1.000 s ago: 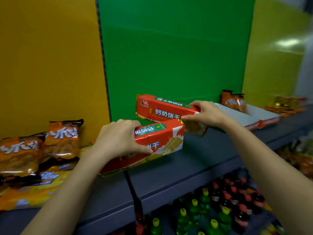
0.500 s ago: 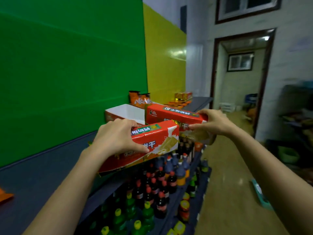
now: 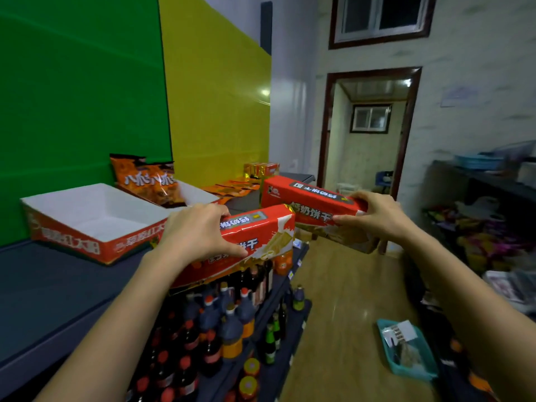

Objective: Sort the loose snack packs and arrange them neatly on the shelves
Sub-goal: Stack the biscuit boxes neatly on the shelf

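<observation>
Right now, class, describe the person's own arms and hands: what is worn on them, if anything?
Nothing is worn. The left hand and right hand are bare, with no gloves, rings or watch visible. The left forearm and right forearm are bare down to the frame's edge, so no sleeve shows.

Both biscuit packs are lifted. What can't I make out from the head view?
Head view:
Left pack: near end hidden under the left grip.
Right pack: right end covered by the right grip.
Second tray: inside hidden by the orange snack bags.
Right-side shelf goods: blurred.
</observation>
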